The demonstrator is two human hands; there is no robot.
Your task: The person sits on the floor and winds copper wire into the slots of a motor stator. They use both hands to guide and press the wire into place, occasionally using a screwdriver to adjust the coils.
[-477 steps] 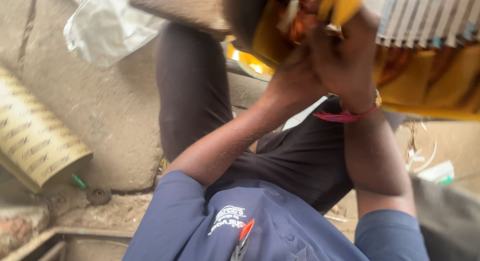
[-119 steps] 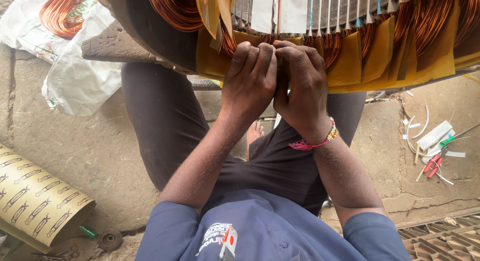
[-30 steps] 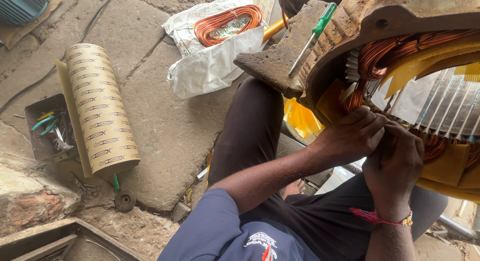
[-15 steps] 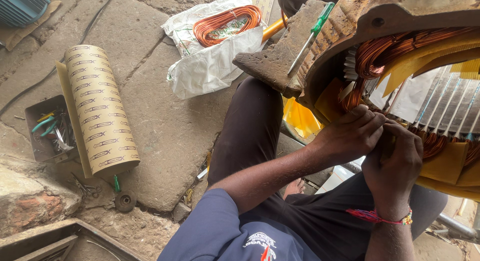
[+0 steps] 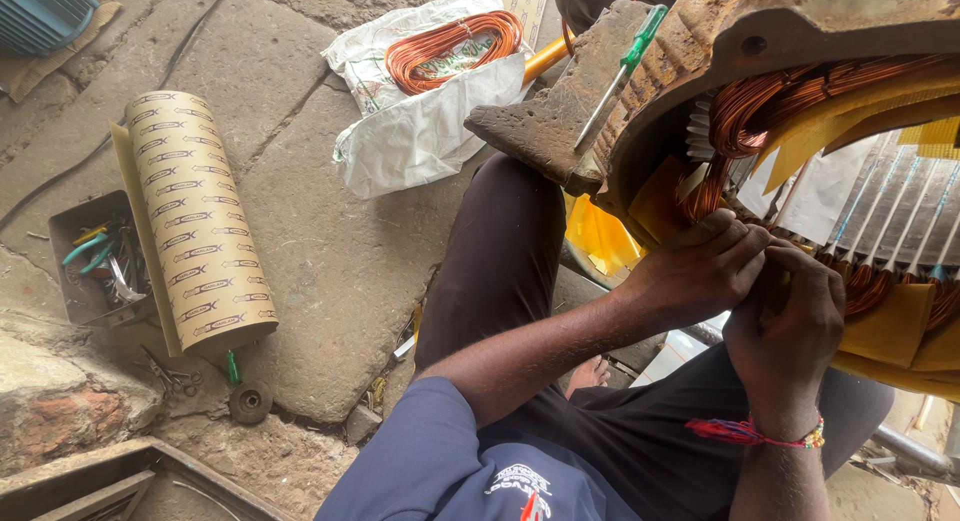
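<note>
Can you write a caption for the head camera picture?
Both hands, left hand and right hand, work copper windings inside a rusty motor stator.

Copper-orange windings [image 5: 745, 111] sit at 1 o'clock with yellow insulation paper [image 5: 890, 326] tucked in – the casing [image 5: 800, 21] is rusty brown. A green-handled screwdriver [image 5: 625, 66] lies at 12, and a tan roll [image 5: 195, 221] with a repeating dark print at 9.

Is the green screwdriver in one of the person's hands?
No: the green screwdriver lies on the motor housing, while the left hand and right hand press at the copper windings.
</note>
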